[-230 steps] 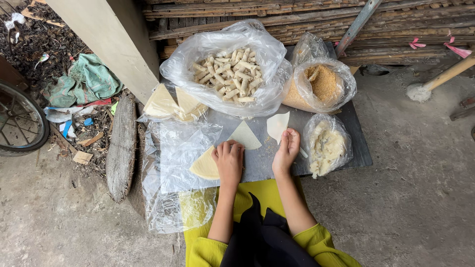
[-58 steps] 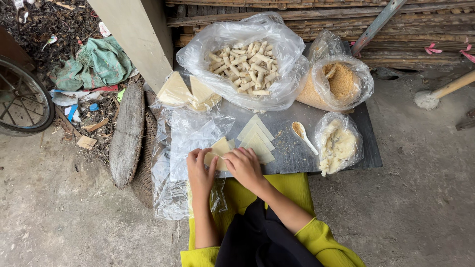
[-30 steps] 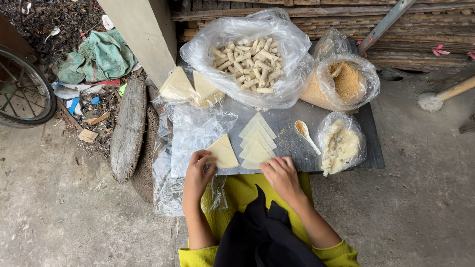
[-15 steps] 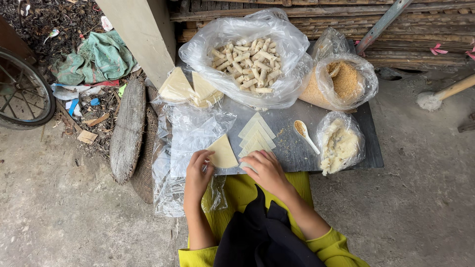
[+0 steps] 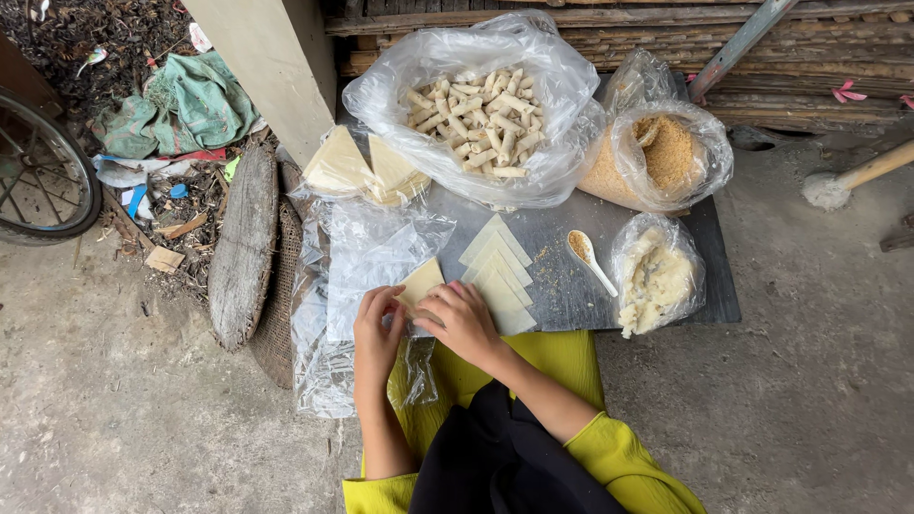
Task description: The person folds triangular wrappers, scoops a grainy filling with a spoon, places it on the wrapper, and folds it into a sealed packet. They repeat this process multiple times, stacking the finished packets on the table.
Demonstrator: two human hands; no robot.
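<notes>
Both hands meet over a pale square wrapper sheet (image 5: 422, 279) lying on clear plastic (image 5: 367, 252) at the near left of a dark board (image 5: 571, 286). My left hand (image 5: 376, 328) pinches the sheet's near-left edge. My right hand (image 5: 464, 321) rests on its near-right part, fingers curled over it. Just right of my hands, several more wrapper sheets (image 5: 498, 271) lie fanned in a row on the board.
A big clear bag of rolled pieces (image 5: 481, 114) sits at the back, a bag of brown crumbs (image 5: 662, 157) to its right. A bag of white mash (image 5: 657, 281) and a white spoon (image 5: 590, 259) lie right. Stacked wrappers (image 5: 367, 171), a post, rubbish and a wheel (image 5: 43, 181) are left.
My right hand has come in from the right onto the sheet that my left hand holds. The fanned row of sheets has stayed in place.
</notes>
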